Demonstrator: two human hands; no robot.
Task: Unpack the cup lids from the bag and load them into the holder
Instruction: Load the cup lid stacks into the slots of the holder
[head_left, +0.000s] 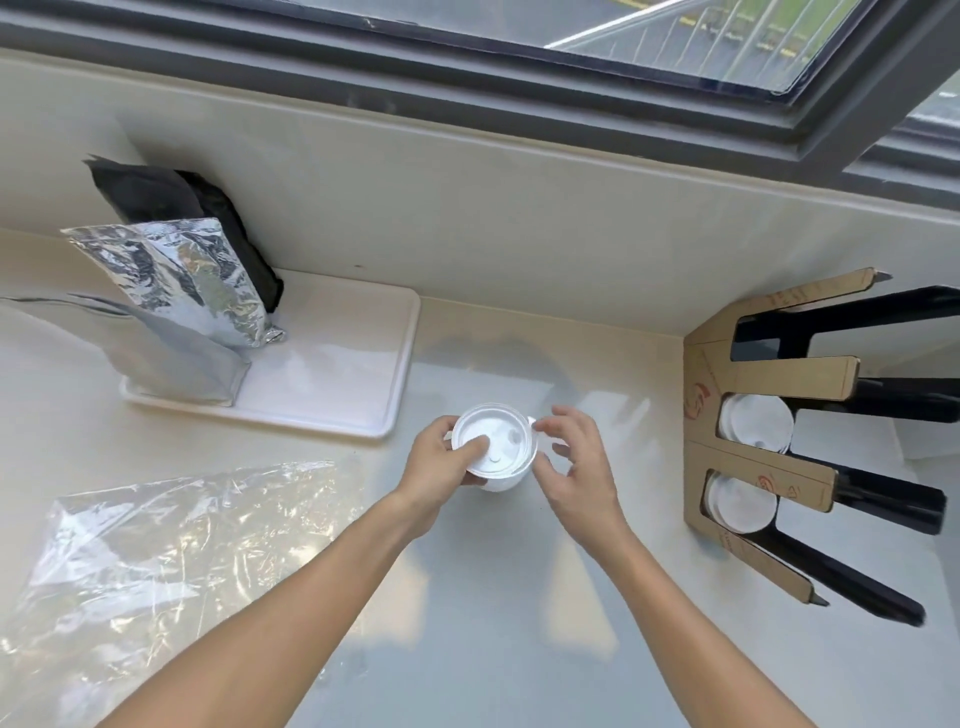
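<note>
A short stack of white cup lids stands on the counter at the middle of the view. My left hand grips the stack from its left side, thumb resting on the top lid. My right hand hovers just right of the stack, fingers spread, fingertips at or near its rim. The clear plastic bag lies flat and crumpled on the counter at the lower left. The cardboard and black lid holder stands at the right, with white lids in two of its slots.
A white tray at the back left carries silver foil pouches and a black pouch. A window frame runs along the back wall above the counter.
</note>
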